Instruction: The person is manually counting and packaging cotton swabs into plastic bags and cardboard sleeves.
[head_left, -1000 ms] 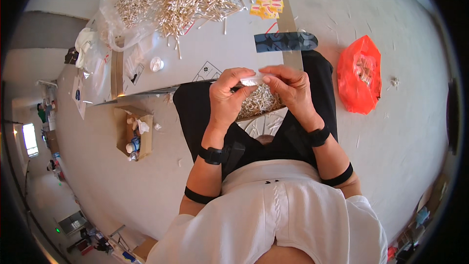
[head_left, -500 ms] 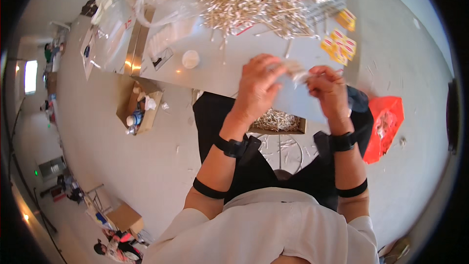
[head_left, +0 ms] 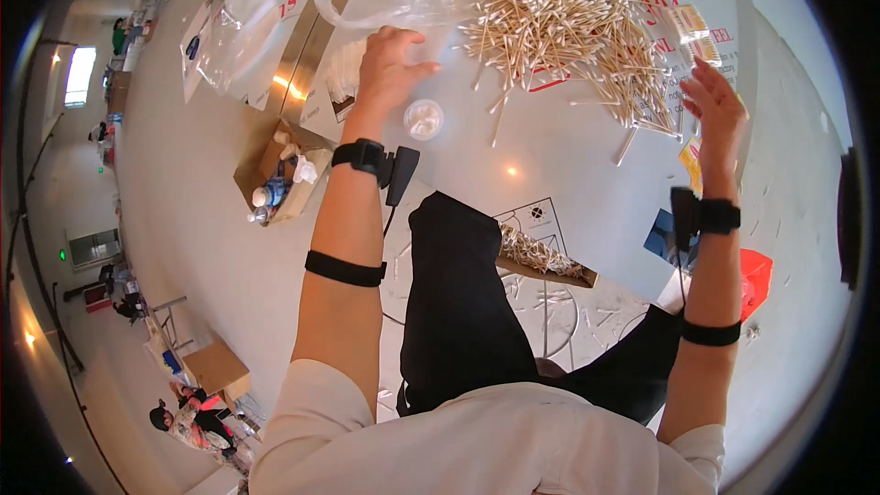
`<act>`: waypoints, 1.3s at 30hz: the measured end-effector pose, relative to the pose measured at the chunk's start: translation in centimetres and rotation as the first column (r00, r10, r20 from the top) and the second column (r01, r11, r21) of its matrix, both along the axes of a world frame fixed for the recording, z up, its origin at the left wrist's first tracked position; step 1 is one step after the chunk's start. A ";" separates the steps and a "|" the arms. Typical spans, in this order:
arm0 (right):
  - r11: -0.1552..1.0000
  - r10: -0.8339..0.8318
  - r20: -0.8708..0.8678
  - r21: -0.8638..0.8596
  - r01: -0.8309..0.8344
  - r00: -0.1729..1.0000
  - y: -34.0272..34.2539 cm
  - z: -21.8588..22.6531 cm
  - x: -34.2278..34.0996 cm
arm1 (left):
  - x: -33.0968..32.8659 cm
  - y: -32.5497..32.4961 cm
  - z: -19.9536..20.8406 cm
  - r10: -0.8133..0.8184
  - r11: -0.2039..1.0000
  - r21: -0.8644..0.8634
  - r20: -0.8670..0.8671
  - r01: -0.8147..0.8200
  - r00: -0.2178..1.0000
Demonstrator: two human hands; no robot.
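Left hand: The left hand (head_left: 390, 69) was released, thumb and fingers parted, above the tabletop (head_left: 513, 142) toward its left side.
Right hand: The right hand (head_left: 718, 110) was released too, its fingers apart and loosely bent, near the right edge; whether a fingertip touched the pack could not be told.
Swab pack: A small pack of swabs (head_left: 686, 22) lay just beyond the right fingertips, toward the right edge.
Swab pile: A heap of loose cotton swabs (head_left: 559, 27) spread over the far part of the tabletop, between the hands, strays pointing toward the near edge.
Round tub: A small tub (head_left: 423, 119) with white contents stood just beside the left hand.
Clear bag: A crumpled plastic bag (head_left: 385, 0) lay beyond the left hand.
Yellow packs: Yellow packaging (head_left: 690, 160) showed near the right edge, partly hidden by the right wrist.
Swab box: An open box (head_left: 547, 275) of swabs sat at the near edge.
Floor: A cardboard box (head_left: 252, 165) with bottles stood off the left edge; a red bag (head_left: 756, 280) lay off the right edge.
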State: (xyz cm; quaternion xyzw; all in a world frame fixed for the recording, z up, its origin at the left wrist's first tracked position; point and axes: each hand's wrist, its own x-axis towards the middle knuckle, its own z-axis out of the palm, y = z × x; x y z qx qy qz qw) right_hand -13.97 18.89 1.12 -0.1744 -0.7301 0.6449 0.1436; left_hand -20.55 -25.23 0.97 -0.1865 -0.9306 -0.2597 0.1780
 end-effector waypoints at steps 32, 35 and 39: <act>0.750 0.508 0.204 -0.582 -0.314 0.837 -15.5 2.4 7.9 | 4.2 3.1 1.6 0.094 0.897 0.435 -0.008 -0.081 0.996; 0.751 0.503 0.221 -0.589 -0.297 0.835 -16.5 2.7 7.2 | 4.7 3.2 0.7 0.028 0.848 0.519 0.166 -0.112 0.986; 0.748 0.484 0.236 -0.612 -0.258 0.842 -16.4 2.3 6.7 | 5.0 3.9 0.9 0.047 0.716 0.629 0.388 -0.302 0.920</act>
